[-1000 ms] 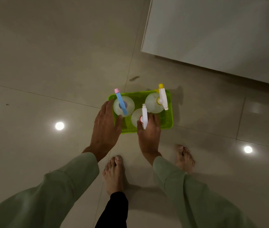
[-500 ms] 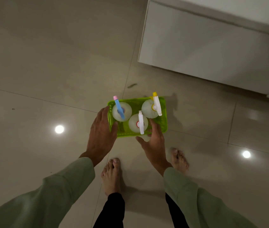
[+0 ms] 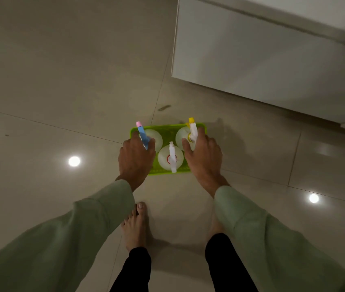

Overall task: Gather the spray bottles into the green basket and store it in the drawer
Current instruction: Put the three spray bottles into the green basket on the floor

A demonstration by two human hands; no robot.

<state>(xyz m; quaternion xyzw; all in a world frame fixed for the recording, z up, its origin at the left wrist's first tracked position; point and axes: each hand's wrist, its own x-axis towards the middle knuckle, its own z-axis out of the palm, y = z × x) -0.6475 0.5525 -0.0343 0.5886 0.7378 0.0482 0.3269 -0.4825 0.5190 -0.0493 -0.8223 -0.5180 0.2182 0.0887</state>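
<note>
The green basket stands on the tiled floor in front of my feet, with three pale spray bottles upright in it. One bottle at the left has a blue sprayer with a pink tip, the middle one has a white sprayer, and the right one has a yellow-tipped sprayer. My left hand lies over the basket's left end, fingers curled at its rim. My right hand covers the right end, fingers over the far edge. Both ends of the basket are hidden under my hands.
A white cabinet with flat fronts rises at the upper right, a short step beyond the basket. My bare left foot stands just behind the basket. Ceiling lights reflect in the glossy tiles.
My right hand has moved from the basket's near edge up onto its right end. My left hand has slid from beside the basket onto its left end.
</note>
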